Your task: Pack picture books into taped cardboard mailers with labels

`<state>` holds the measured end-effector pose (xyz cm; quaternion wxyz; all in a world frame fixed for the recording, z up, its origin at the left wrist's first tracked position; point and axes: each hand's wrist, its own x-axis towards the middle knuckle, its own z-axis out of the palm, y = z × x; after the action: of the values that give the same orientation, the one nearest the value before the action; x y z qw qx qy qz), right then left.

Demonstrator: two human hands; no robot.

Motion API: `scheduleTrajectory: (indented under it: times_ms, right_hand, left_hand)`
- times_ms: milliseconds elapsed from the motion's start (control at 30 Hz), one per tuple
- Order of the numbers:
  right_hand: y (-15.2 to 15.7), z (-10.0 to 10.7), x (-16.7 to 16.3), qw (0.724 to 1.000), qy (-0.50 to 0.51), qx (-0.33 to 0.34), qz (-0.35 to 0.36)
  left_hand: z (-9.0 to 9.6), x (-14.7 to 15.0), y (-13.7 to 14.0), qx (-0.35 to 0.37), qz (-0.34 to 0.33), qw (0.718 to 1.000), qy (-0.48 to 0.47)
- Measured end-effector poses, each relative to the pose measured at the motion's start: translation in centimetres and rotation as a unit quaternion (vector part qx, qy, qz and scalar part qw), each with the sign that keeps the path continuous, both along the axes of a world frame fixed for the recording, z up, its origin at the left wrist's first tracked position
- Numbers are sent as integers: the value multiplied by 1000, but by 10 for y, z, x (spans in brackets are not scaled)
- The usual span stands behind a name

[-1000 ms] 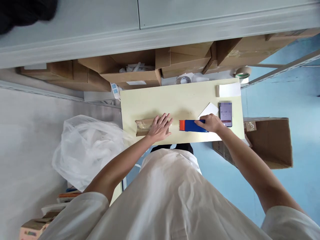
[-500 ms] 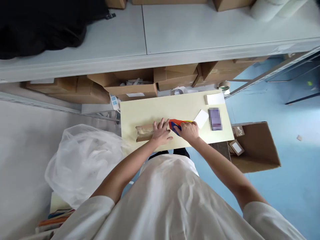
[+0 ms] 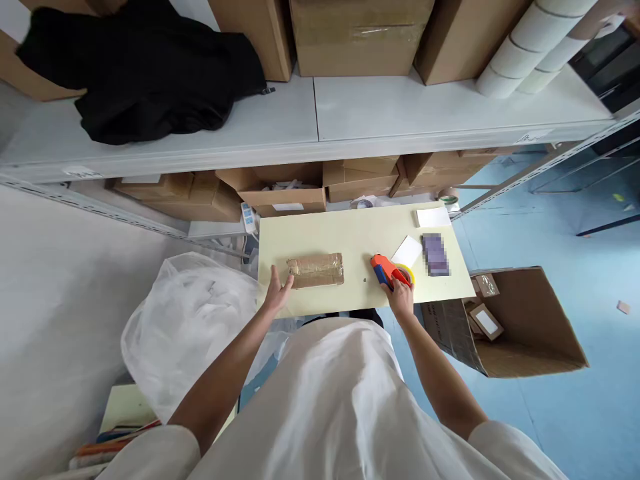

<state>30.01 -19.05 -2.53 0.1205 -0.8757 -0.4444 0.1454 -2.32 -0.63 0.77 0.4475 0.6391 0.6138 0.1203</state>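
1 taped cardboard parcel, on the bench, immediately right of the left grip, which is spread wide; contact unclear. 1 orange-and-blue tape dispenser, held in the right grip, fingers curled round it; 1 white card, just beyond that grip.

Packing/storage rm., prob. whse. type. Evid.: tape dispenser in R hand; taped pkg. on tabletop at L hand; gray shelving w/ cardboard boxes beyond hands; open carton on floor, R of hands; plastic bag to L.
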Motion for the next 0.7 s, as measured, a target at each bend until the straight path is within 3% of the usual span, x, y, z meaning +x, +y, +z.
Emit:
scheduleTrajectory:
  times_ms: [67, 167, 267, 333, 400, 567, 700]
  right_hand:
    - [-2, -1, -8, 1000, -9, 2, -25]
    - [2, 13, -20, 994, -58, 69, -68]
    - [19, 36, -37, 993, 26, 110, 40]
    - [36, 48, -54, 979, 130, 96, 123]
    - [52, 55, -70, 968, 183, 86, 148]
    - [77, 53, -86, 959, 230, 74, 146]
    - [85, 49, -69, 954, 277, 56, 104]
  left_hand:
    - [-9, -5, -2, -50, 15, 997, -65]
    - [-16, -1, -7, -42, 6, 991, -129]
    - [-20, 4, -10, -23, 15, 983, -181]
    - [-22, 5, -11, -35, 39, 978, -204]
    - [-23, 5, -13, -63, 52, 970, -227]
    - [-17, 3, -16, -93, 0, 953, -289]
    - [-11, 12, -11, -57, -13, 972, -227]
